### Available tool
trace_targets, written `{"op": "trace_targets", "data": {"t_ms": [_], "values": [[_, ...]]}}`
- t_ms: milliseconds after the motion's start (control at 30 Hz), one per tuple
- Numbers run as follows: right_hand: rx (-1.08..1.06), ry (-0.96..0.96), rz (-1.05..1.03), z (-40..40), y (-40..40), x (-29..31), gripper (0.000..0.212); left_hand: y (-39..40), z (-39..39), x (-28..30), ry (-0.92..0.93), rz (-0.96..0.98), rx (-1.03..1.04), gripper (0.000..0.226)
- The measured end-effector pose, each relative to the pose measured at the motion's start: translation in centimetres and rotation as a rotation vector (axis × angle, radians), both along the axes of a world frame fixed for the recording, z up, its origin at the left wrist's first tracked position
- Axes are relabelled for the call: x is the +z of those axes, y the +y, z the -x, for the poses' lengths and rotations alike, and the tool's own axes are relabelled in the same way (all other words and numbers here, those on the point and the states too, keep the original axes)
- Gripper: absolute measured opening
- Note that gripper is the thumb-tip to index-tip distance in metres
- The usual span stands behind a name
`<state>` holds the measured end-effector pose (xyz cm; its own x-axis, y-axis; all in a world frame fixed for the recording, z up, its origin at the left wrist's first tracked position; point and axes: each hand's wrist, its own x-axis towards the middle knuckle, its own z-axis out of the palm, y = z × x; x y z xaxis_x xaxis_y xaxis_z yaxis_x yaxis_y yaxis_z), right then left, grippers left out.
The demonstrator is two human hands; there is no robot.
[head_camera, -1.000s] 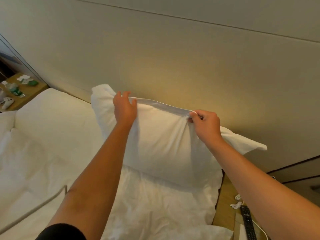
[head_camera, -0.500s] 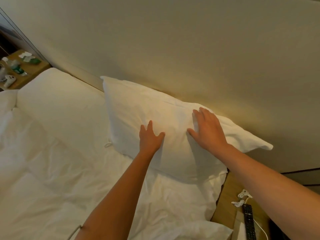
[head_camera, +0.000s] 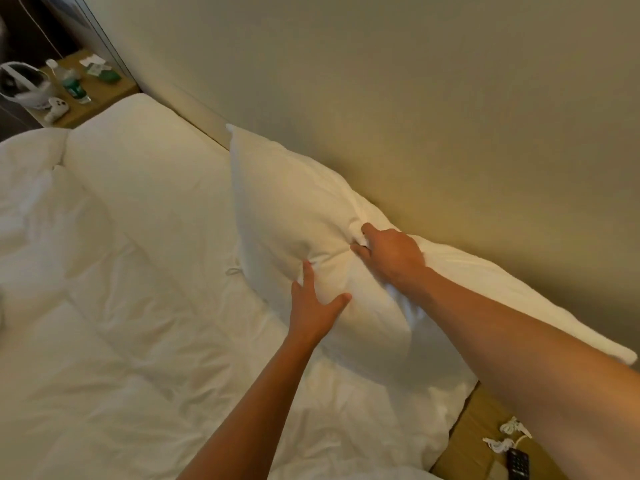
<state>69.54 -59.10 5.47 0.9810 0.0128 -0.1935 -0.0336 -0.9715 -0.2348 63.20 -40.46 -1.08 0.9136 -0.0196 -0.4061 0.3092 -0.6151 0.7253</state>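
Leaning pillow (head_camera: 284, 209), white bed (head_camera: 138, 306), beige wall (head_camera: 415, 98)

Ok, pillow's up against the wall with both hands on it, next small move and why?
Probably sweep both hands outward to flatten the face. The pillow leans on the wall, but the left hand, fingers spread, and the right hand, fingertips buried in fabric, press a creased dent into its middle.

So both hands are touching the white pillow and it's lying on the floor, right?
Not the floor. In the head view the white pillow lies on the bed, up against the wall. The rest is right: the left hand and the right hand are both touching it.
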Motion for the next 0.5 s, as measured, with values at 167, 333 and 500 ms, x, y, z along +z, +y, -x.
{"op": "trace_targets", "data": {"t_ms": [167,333,500], "values": [[0.06,-0.188,-0.349,0.8,2.6,3.1,0.025,0.4,-0.3,0.5,-0.054,0.063,0.139,0.121],[-0.097,-0.358,-0.434,-2.8,1.0,6.4,0.027,-0.5,-5.8,3.8,-0.134,0.085,0.123,0.113],[-0.2,-0.217,-0.122,-2.9,-3.7,5.6,0.043,-3.7,-7.2,4.7,-0.07,-0.091,-0.157,0.111]]}}
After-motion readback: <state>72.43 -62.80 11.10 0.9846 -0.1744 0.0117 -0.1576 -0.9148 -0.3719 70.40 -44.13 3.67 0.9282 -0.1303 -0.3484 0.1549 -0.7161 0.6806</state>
